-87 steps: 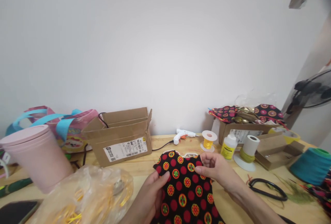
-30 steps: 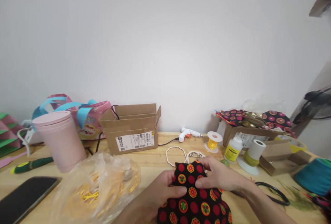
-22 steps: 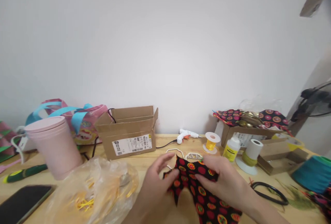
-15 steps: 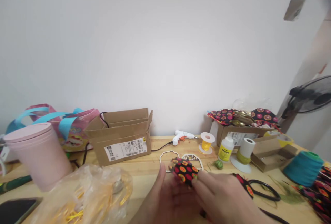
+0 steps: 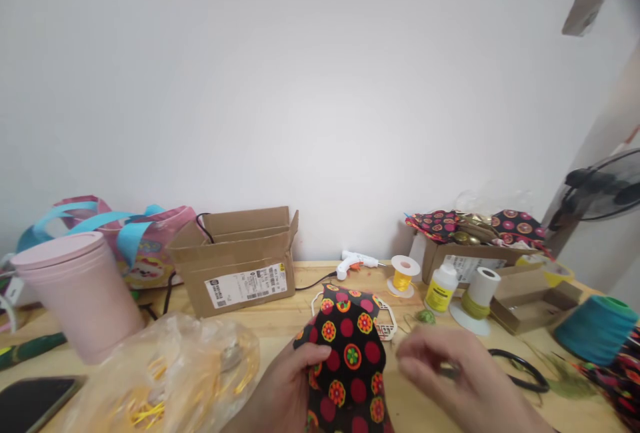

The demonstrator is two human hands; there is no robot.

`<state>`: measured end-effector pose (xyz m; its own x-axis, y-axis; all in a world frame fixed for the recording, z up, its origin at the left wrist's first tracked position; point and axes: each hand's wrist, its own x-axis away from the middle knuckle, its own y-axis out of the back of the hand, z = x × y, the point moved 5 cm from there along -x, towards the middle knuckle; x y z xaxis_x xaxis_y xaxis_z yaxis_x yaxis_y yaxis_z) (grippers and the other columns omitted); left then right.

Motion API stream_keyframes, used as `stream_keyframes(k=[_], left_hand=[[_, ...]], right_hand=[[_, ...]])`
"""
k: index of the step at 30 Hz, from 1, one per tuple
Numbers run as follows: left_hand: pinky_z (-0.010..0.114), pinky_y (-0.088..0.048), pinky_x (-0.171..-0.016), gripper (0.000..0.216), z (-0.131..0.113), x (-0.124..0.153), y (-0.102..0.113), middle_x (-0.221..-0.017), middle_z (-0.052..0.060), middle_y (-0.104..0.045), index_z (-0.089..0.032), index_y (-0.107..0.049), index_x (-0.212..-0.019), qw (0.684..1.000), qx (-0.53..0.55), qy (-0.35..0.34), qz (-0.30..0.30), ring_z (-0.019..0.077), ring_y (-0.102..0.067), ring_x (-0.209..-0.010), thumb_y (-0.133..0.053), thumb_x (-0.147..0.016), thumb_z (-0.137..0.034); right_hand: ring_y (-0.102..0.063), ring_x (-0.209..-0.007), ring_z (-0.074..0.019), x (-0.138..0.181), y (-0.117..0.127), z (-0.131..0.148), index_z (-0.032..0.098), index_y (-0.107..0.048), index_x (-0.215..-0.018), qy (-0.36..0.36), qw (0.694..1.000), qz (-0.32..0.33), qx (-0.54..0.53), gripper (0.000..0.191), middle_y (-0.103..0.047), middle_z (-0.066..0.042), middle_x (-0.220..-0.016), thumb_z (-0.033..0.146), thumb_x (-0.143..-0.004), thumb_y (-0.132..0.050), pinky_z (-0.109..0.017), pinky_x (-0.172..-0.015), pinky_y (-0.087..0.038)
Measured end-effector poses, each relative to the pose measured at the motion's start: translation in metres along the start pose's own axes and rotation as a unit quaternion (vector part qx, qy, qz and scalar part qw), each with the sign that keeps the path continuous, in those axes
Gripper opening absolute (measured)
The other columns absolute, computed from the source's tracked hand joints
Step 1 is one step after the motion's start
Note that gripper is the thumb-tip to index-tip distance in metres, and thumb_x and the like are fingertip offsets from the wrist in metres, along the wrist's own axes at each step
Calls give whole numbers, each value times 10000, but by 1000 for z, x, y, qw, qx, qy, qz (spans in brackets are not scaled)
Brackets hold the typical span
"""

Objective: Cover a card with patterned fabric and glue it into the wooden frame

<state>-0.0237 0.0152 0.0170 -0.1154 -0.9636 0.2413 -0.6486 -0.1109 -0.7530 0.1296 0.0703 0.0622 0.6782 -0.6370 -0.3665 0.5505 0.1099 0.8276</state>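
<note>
A piece of black fabric (image 5: pixel 353 356) printed with red dots and orange-yellow flowers hangs spread out in front of me. My left hand (image 5: pixel 287 380) grips its left side, thumb on top and fingers hidden behind. Right of the fabric, apart from it, my right hand (image 5: pixel 460 373) is curled with thumb and fingertips drawn together; whatever they may hold cannot be made out. Behind the fabric lie pale cut-out frames (image 5: pixel 387 321), partly covered. A black scissor handle (image 5: pixel 523 370) shows beyond my right hand.
Along the back stand a cardboard box (image 5: pixel 240 256), a white glue gun (image 5: pixel 357 263), a yellow thread spool (image 5: pixel 403 278), a glue bottle (image 5: pixel 441 288) and a filled box (image 5: pixel 460 260). On the left are a pink canister (image 5: pixel 80 300), a plastic bag (image 5: pixel 175 366) and a phone (image 5: pixel 37 403). Teal thread (image 5: pixel 595 330) stands right.
The fabric, earlier bunched between both hands, now hangs opened out from my left hand. My right hand has let go and moved off to the right.
</note>
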Motion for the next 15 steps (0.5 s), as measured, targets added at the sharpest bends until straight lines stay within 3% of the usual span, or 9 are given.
stream_keyframes(k=[1,3,5,7,8,11,15], left_hand=[[386,-414,-862,281,0,2,-2,-892,102,-719,-91,-638,-955,1000,-4,5,19,274,-610,-945,-457,-742,-120],[402,-391,-892,318,1,3,-5,-923,98,-712,-110,-631,-982,998,-10,6,56,281,-590,-981,-471,-707,-99],[404,-367,-917,399,1,3,-6,-951,82,-707,-144,-603,-1040,997,-19,-1,70,274,-573,-1012,-492,-665,-62],[402,-361,-922,480,1,1,-2,-959,69,-706,-169,-563,-1102,998,-32,-4,49,260,-574,-1014,-492,-648,-27],[400,-362,-920,505,2,-1,0,-965,67,-705,-176,-541,-1129,999,-40,0,30,253,-579,-1007,-488,-652,-17],[391,-367,-913,525,5,-7,8,-969,69,-703,-172,-509,-1160,997,-68,17,-24,242,-589,-990,-477,-668,6],[380,-344,-941,477,14,-16,18,-934,49,-716,-186,-581,-1074,997,-46,39,-54,228,-560,-1038,-495,-658,31]], right_hand=[[-625,-631,-209,-7,-4,-14,231,-668,-737,-61,994,32,-80,309,-686,-39,-676,452,-802,-462,-288,-549,-474],[-600,-870,-248,-17,-19,-28,199,-657,-905,-101,953,86,-273,422,-678,-81,-917,545,-774,-453,-347,-742,-460],[-551,-979,-256,-22,-35,-25,174,-638,-980,-80,874,147,-457,562,-641,-97,-1022,625,-769,-375,-372,-843,-407],[-559,-953,-246,-25,-44,-17,158,-639,-973,-58,812,165,-557,579,-647,-92,-987,628,-774,-366,-372,-854,-397],[-573,-917,-240,-26,-47,-15,156,-641,-958,-61,802,156,-573,532,-657,-82,-946,601,-769,-421,-369,-838,-407],[-602,-794,-219,-26,-54,-21,157,-652,-874,-114,822,98,-550,362,-672,-43,-809,480,-727,-583,-345,-754,-453],[-599,-682,-203,-20,-65,-37,150,-644,-723,-163,826,57,-537,359,-648,-24,-664,492,-750,-540,-314,-643,-479]])
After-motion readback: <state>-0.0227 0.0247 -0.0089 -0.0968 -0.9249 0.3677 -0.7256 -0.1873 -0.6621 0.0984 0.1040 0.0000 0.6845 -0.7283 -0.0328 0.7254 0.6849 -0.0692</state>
